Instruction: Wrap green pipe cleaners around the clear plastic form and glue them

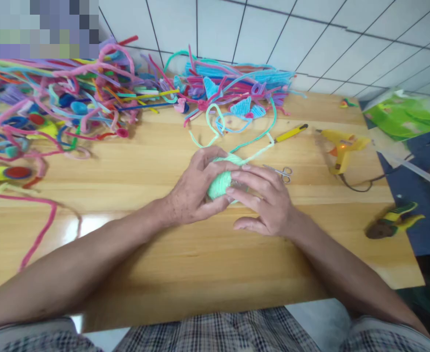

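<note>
A rounded mint-green bundle of coiled chenille stems (220,185) sits between my two hands, just above the wooden table. My left hand (196,188) wraps around its left side, thumb below and fingers over the top. On the right side, the fingers of my right hand (266,198) press against the bundle, while the thumb stands apart below. A pale green stem (257,154) runs from the bundle toward the yellow utility knife (290,133). Part of the bundle is hidden by my fingers. Small scissors (284,174) lie just beyond my right hand.
Heaps of colourful chenille stems (116,88) cover the back left of the table (185,264). A yellow glue gun (343,149) with a lit orange light and a cord stands at right. Yellow-handled pliers (394,220) lie near the right edge. A green plastic bag (401,115) is beyond it.
</note>
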`<state>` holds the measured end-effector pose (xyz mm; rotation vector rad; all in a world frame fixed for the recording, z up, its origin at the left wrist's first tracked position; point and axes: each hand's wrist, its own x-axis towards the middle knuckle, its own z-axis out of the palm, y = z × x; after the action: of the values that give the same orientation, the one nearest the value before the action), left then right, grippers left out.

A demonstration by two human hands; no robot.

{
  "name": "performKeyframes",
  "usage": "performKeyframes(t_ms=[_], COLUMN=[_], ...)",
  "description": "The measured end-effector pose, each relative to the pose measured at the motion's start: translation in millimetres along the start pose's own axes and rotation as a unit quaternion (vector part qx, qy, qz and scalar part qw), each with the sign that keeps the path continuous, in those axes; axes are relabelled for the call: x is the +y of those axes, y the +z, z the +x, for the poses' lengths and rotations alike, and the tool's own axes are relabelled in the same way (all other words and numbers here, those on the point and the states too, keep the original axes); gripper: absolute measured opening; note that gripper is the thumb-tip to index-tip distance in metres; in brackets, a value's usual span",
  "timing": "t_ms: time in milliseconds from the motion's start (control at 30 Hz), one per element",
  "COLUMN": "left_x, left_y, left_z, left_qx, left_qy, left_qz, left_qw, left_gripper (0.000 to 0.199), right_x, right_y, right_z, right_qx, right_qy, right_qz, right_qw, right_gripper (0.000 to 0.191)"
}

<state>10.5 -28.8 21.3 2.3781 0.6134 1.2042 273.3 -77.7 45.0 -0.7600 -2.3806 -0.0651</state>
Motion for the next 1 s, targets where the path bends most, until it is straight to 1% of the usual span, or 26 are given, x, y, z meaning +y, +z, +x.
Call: performKeyframes(t_ms=[133,300,500,633,767,1000], left_x=[-0.9,-2.2,-3.5,-3.2,-3.2,-4.4], left_y=[0.6,2.0,1.9,0.5,-0.2,0.3], left_z=[-0.3,-1.2,-0.4,0.0,-0.4,0.2], left_qx=[0.002,0.011,0.013,0.007,-0.005,0.001], left_qy=[0.007,0.004,0.01,0.014,0.007,0.017], left_qz=[-0.001,-0.009,-0.018,-0.005,0.003,0.008], left_qw=[1.0,1.0,1.0,1.0,1.0,1.0], left_gripper=[0.052,0.052,0.054,0.053,0.053,0.051], right_x=[0.9,0.4,0.3,1.3,1.6,0.4], right_y=[2.4,4.6,5.4,6.3,6.4,4.7], right_z=[2.4,3.4,1.9,0.1,-1.5,-0.8], right_qx=[0.032,0.045,0.041,0.042,0.033,0.019], right_qy=[-0.028,-0.032,-0.025,-0.026,-0.013,-0.007], right_qz=[-0.001,-0.002,-0.006,0.007,0.036,0.043], right_qw=[0.999,0.998,0.999,0.999,0.999,0.999], right_gripper=[0.065,0.065,0.063,0.066,0.069,0.071])
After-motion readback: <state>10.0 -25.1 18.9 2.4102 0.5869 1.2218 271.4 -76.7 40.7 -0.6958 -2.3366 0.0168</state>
